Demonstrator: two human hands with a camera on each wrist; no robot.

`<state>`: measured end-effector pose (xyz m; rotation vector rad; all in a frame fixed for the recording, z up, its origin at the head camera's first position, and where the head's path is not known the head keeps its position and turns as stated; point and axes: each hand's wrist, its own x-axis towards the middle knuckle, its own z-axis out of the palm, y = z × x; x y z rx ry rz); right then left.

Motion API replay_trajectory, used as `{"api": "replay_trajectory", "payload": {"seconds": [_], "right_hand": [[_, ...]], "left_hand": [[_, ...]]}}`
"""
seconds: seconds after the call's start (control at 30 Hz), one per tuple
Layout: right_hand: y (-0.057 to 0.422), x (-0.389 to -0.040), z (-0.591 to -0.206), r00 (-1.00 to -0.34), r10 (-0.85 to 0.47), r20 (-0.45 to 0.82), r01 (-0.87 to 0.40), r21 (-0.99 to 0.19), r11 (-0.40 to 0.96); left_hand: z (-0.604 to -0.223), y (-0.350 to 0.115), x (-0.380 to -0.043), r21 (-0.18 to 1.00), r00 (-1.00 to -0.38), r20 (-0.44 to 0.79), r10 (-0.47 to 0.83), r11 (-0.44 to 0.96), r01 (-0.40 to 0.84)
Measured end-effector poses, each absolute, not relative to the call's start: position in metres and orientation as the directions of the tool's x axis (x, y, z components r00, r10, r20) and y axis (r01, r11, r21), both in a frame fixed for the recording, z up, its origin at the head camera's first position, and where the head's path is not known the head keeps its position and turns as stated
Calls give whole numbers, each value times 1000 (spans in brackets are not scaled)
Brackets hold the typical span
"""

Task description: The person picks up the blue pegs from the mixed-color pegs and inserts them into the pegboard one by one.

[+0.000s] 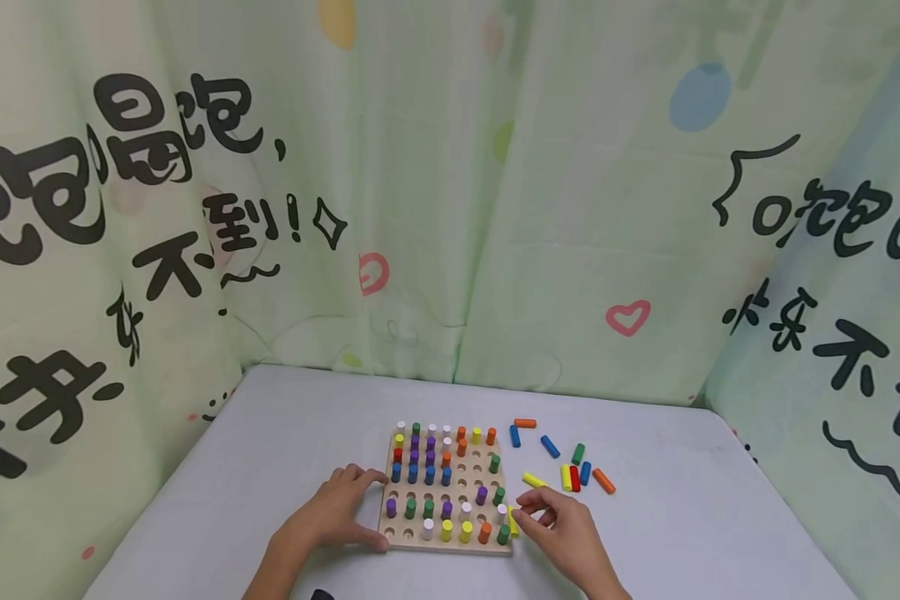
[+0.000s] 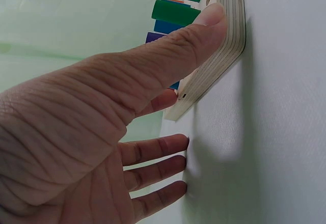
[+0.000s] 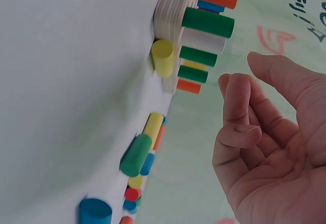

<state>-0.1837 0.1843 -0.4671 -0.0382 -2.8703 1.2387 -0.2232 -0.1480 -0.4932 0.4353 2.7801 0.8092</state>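
A wooden pegboard (image 1: 420, 547) lies on the table with rows of coloured pegs standing in its holes. My left hand (image 1: 330, 510) is at its left side, thumb (image 2: 211, 20) pressing the near-left corner and index finger against the left edge. The other left fingers reach out straight to the table. Off the board's right edge hovers my right hand (image 1: 566, 533), fingers bent, thumb and index fingertip apart with nothing between them. Below it, a yellow peg (image 3: 163, 58) sits on the table against the board's right side. A green peg (image 1: 503, 534) stands in the near-right corner hole.
Loose pegs lie to the right of the board, among them an orange peg (image 1: 603, 481), a red peg (image 1: 575, 478) and a blue peg (image 1: 550, 447). A printed curtain (image 1: 435, 208) encloses the white table (image 1: 720, 517). Something small and black (image 1: 322, 594) shows at the near edge.
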Motion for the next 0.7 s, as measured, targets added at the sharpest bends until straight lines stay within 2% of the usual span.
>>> {"api": "replay_trajectory", "payload": {"seconds": [0.7], "right_hand": [[240, -179, -468, -981, 186, -54, 172, -687, 706]], "left_hand": [[-491, -149, -223, 546, -933, -105, 343, 804, 234]]}}
